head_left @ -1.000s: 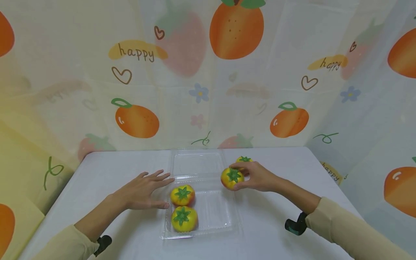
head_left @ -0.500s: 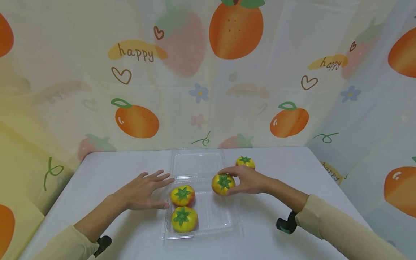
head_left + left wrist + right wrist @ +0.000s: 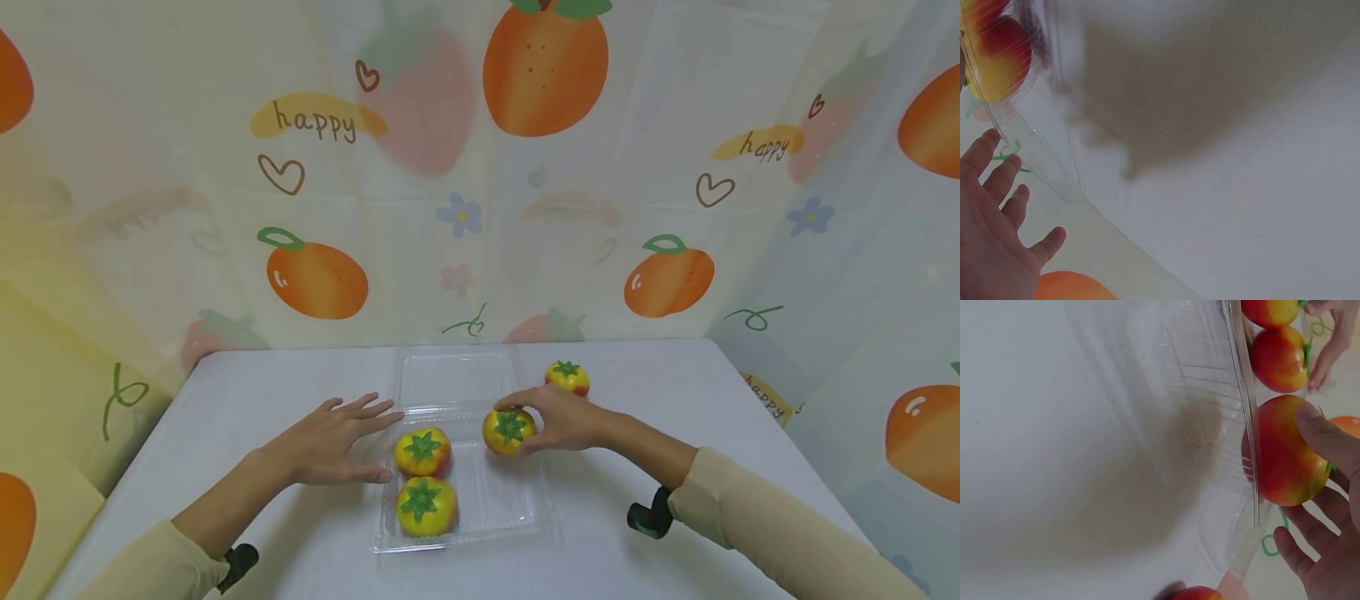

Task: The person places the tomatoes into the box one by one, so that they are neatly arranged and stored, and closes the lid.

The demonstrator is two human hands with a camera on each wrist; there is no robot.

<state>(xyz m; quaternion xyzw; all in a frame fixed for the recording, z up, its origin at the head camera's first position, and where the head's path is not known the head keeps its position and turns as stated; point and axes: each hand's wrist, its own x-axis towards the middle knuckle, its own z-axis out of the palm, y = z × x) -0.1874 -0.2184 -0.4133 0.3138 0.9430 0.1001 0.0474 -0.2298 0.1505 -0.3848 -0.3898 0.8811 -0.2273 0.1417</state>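
Note:
A clear plastic clamshell box lies unfolded on the table. Two yellow-red tomatoes with green star-shaped tops, a near one and a far one, sit along its left side. My right hand grips another tomato between thumb and fingers at the box's far right corner. In the right wrist view, that tomato is partly behind the clear wall. My left hand is spread at the box's left edge, fingers straight and holding nothing; the left wrist view shows its fingertips close to the plastic.
One more tomato stands on the white table beyond my right hand. The box's clear lid lies flat toward the back. A fruit-printed cloth hangs behind the table and at its sides.
My right hand has carried its tomato left and slightly nearer, from the box's right edge into its far right corner. The tomato behind shows more fully. My left hand has stayed still.

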